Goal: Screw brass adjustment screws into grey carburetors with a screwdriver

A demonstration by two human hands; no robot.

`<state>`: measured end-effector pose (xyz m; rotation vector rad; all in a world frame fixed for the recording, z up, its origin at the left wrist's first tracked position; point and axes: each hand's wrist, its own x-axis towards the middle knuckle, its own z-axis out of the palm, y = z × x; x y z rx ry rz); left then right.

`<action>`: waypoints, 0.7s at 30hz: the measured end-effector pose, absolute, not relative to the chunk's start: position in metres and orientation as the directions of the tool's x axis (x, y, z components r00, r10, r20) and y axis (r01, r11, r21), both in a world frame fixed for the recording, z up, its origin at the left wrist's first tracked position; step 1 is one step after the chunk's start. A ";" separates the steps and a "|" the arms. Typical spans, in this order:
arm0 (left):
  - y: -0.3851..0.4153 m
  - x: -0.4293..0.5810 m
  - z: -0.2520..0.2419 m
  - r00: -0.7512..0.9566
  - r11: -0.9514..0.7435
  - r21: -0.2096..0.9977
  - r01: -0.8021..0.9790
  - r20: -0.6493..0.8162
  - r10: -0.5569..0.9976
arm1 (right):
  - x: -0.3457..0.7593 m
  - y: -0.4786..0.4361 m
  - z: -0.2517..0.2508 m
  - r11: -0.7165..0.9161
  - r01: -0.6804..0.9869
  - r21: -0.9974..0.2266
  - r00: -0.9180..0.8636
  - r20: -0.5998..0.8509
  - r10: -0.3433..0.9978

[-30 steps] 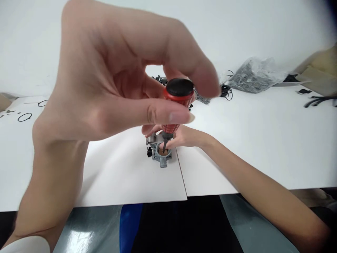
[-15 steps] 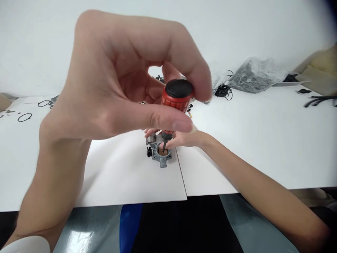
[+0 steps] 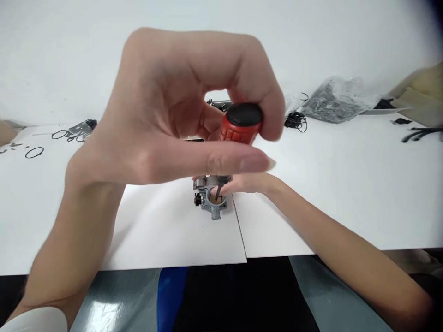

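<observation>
My left hand [image 3: 155,115], large and close to the camera, is closed around the red handle of a screwdriver [image 3: 238,131] with a black cap. Its shaft slants down, and the tip is at the round opening of a grey metal carburetor [image 3: 215,213], where a brass-coloured part shows inside. A black knob sticks out from the carburetor's left side. From the right, my right hand [image 3: 251,183] reaches in and grips the carburetor, which rests on the white table. Most of the right fingers are hidden behind the left hand and the carburetor.
On the white table [image 3: 332,203], black rings [image 3: 34,152] and small dark parts lie at the left. A bundle of black cable [image 3: 295,121], a clear plastic bag [image 3: 332,99] and black tubes [image 3: 422,133] are at the back right. A seam runs right of the carburetor.
My left hand and the screwdriver handle have shifted right and slightly down in the view. The left thumb covers more of the handle. The carburetor and my right hand are almost unmoved.
</observation>
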<state>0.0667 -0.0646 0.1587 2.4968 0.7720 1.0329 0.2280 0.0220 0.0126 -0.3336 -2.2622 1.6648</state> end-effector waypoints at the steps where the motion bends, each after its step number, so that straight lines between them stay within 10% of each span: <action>1: -0.064 0.065 0.158 0.598 -0.816 0.469 0.338 0.563 0.571 | 0.228 0.021 0.014 0.292 0.007 -0.956 -0.924 0.106 0.369; 21: -0.059 0.050 0.143 0.525 -0.755 0.581 0.303 0.560 0.641 | 0.223 0.023 0.005 0.323 -0.059 -0.945 -0.922 0.176 0.346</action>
